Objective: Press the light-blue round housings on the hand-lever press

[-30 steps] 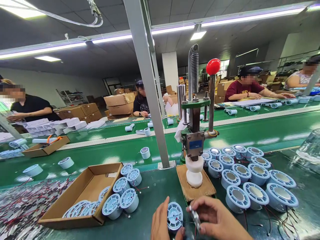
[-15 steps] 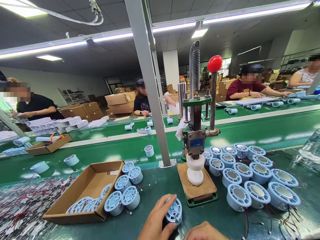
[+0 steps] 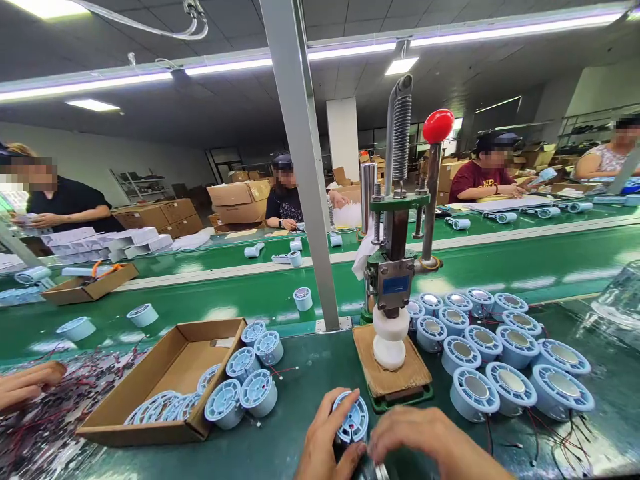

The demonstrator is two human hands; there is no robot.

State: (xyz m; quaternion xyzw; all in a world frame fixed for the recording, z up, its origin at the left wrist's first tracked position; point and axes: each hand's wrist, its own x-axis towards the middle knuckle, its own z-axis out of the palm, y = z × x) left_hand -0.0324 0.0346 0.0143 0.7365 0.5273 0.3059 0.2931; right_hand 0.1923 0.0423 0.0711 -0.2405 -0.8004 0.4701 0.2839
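My left hand grips a light blue round slotted part at the bottom centre, thumb on its lower rim. My right hand is curled beside it, fingertips at the part's lower right edge. A shiny metal piece shows just beneath the fingers; whether they pinch it is hidden. Directly behind stands a hand press with a red knob and a white die on a wooden pad.
Several blue parts with metal centres and trailing wires lie to the right. A cardboard tray of blue parts sits left, by a wire pile and another person's hand. A metal post, a green conveyor and seated people lie beyond.
My left hand has turned the blue part more upright and my right hand has come up over its lower edge. Another person's hand has appeared at the left. The view shifted slightly.
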